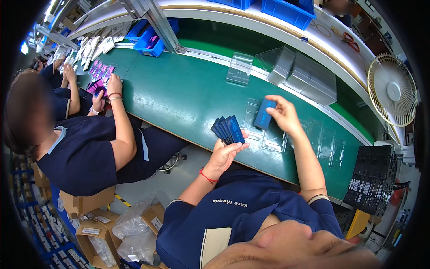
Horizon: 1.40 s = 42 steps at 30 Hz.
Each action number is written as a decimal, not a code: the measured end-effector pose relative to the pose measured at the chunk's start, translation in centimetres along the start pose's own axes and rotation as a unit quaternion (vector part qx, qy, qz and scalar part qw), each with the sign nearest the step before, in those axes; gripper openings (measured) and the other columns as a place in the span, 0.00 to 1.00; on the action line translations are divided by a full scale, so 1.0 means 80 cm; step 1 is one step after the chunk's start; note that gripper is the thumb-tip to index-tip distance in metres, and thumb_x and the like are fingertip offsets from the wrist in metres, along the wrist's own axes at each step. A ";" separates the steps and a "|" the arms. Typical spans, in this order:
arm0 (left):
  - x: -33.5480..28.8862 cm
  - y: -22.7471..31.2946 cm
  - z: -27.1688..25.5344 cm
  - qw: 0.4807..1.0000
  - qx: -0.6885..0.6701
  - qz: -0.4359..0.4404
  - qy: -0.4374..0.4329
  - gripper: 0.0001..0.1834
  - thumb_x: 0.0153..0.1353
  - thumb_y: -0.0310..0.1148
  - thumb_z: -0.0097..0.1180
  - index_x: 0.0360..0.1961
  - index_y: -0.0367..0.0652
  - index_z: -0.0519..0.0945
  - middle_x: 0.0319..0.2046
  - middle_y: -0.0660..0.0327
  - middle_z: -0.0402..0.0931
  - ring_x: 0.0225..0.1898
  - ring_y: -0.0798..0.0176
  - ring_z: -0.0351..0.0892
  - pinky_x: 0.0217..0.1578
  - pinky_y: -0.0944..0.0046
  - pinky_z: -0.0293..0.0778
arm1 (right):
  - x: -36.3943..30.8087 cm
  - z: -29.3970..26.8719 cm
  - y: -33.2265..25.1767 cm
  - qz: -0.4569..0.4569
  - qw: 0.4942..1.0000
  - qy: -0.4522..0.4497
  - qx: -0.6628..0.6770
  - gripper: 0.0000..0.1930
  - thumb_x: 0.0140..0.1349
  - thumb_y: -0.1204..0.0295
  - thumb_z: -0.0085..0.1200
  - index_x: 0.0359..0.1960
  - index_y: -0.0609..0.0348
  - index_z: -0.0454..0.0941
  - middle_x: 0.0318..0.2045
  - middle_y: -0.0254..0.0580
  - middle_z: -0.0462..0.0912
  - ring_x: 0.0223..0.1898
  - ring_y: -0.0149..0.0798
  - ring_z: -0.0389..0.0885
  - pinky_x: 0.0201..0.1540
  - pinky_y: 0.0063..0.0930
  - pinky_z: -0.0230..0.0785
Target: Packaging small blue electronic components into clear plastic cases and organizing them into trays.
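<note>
The person wears a dark navy short-sleeved work shirt, loose over the chest and shoulders. A cream panel runs down its front below the collar, and a line of small pale lettering is stitched just above that panel. The right sleeve ends in a light-coloured cuff band. A thin red cord bracelet circles the left wrist, just below the left hand. The forearms and the right hand are bare of gloves.

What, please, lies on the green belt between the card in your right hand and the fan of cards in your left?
In the head view, a clear plastic tray lies on the green belt between the single card and the fanned cards.
</note>
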State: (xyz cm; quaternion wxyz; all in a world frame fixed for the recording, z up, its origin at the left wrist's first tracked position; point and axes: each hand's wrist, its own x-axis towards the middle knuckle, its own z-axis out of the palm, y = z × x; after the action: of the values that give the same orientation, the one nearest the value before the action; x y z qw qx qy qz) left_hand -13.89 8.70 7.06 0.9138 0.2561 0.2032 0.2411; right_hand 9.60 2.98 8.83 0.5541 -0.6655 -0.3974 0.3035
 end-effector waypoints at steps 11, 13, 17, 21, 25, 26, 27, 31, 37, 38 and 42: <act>0.000 -0.006 0.004 0.996 0.082 0.005 0.026 0.23 0.55 0.15 0.53 0.54 0.36 0.69 0.46 0.57 0.75 0.48 0.62 0.77 0.45 0.60 0.79 | -0.046 0.021 -0.056 -0.047 0.948 -0.008 -0.316 0.27 0.48 0.64 0.67 0.51 0.55 0.73 0.24 0.35 0.77 0.23 0.30 0.73 0.27 0.25 0.67; 0.002 -0.011 0.008 0.988 0.155 0.018 0.000 0.23 0.53 0.15 0.56 0.52 0.37 0.71 0.45 0.58 0.76 0.45 0.62 0.79 0.40 0.60 0.81 | -0.061 0.019 -0.062 0.053 0.987 -0.105 -0.109 0.31 0.52 0.73 0.65 0.59 0.53 0.68 0.25 0.29 0.76 0.23 0.18 0.66 0.26 0.14 0.61; 0.006 -0.027 0.028 0.988 0.142 -0.048 -0.023 0.24 0.53 0.15 0.57 0.52 0.37 0.71 0.47 0.57 0.76 0.46 0.62 0.78 0.39 0.61 0.81 | -0.080 0.002 -0.028 0.059 0.985 -0.124 0.102 0.25 0.54 0.83 0.57 0.56 0.61 0.68 0.35 0.33 0.79 0.34 0.24 0.76 0.40 0.18 0.71; 0.002 -0.036 0.036 0.989 0.077 -0.112 -0.065 0.26 0.57 0.18 0.54 0.58 0.35 0.65 0.55 0.51 0.69 0.56 0.56 0.71 0.53 0.55 0.73 | -0.071 -0.048 -0.014 0.104 0.992 0.007 0.071 0.22 0.53 0.84 0.57 0.51 0.62 0.71 0.32 0.34 0.80 0.33 0.26 0.79 0.38 0.21 0.73; 0.003 -0.045 0.032 0.989 0.010 -0.123 -0.077 0.26 0.58 0.18 0.53 0.58 0.35 0.64 0.57 0.51 0.67 0.58 0.55 0.70 0.55 0.55 0.72 | -0.073 -0.046 -0.025 0.071 0.936 -0.007 -0.344 0.27 0.43 0.69 0.67 0.48 0.53 0.74 0.16 0.37 0.75 0.21 0.36 0.78 0.26 0.33 0.67; 0.004 -0.044 0.032 0.989 0.010 -0.127 -0.073 0.26 0.58 0.18 0.52 0.58 0.35 0.64 0.57 0.51 0.67 0.58 0.55 0.69 0.55 0.55 0.71 | -0.074 -0.039 -0.043 0.107 0.917 -0.011 -0.384 0.24 0.44 0.65 0.67 0.45 0.53 0.75 0.20 0.39 0.79 0.26 0.45 0.81 0.31 0.40 0.70; 0.004 -0.044 0.033 0.989 0.010 -0.131 -0.068 0.26 0.58 0.17 0.51 0.59 0.36 0.64 0.58 0.51 0.66 0.59 0.54 0.69 0.56 0.55 0.71 | -0.077 -0.038 -0.041 0.090 0.910 0.000 -0.404 0.24 0.44 0.64 0.67 0.45 0.53 0.75 0.19 0.39 0.78 0.26 0.45 0.80 0.30 0.40 0.70; 0.003 -0.047 0.036 0.990 0.043 -0.117 -0.069 0.25 0.58 0.17 0.52 0.58 0.36 0.64 0.55 0.53 0.69 0.56 0.56 0.71 0.54 0.54 0.73 | -0.094 -0.035 -0.045 0.074 0.926 0.048 -0.366 0.26 0.46 0.63 0.67 0.47 0.56 0.74 0.18 0.40 0.78 0.24 0.44 0.80 0.28 0.36 0.71; 0.013 -0.054 0.055 0.967 0.195 -0.134 -0.094 0.26 0.56 0.19 0.56 0.57 0.37 0.65 0.48 0.55 0.75 0.48 0.59 0.77 0.46 0.54 0.79 | -0.131 -0.034 -0.027 0.103 0.992 -0.034 0.058 0.27 0.57 0.82 0.54 0.59 0.57 0.64 0.25 0.25 0.68 0.29 0.18 0.68 0.33 0.12 0.63; 0.015 -0.054 0.057 0.967 0.179 -0.149 -0.101 0.29 0.56 0.19 0.55 0.59 0.38 0.62 0.50 0.54 0.73 0.50 0.58 0.75 0.47 0.54 0.77 | -0.132 -0.045 -0.031 0.102 0.993 -0.009 0.052 0.26 0.57 0.83 0.52 0.59 0.57 0.65 0.25 0.24 0.68 0.29 0.18 0.68 0.34 0.13 0.64; 0.016 -0.052 0.067 0.975 0.087 -0.156 -0.135 0.36 0.57 0.18 0.52 0.65 0.42 0.53 0.57 0.50 0.67 0.59 0.54 0.68 0.55 0.52 0.71 | -0.135 -0.106 0.006 0.110 0.986 0.122 -0.027 0.23 0.55 0.85 0.53 0.54 0.58 0.69 0.21 0.27 0.72 0.24 0.19 0.71 0.26 0.16 0.64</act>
State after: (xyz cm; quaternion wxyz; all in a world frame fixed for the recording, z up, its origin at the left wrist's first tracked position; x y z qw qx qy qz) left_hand -8.80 4.28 8.60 0.9334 0.3297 0.1359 0.0403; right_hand 11.45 -10.56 9.65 0.5435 -0.7517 -0.2597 0.2684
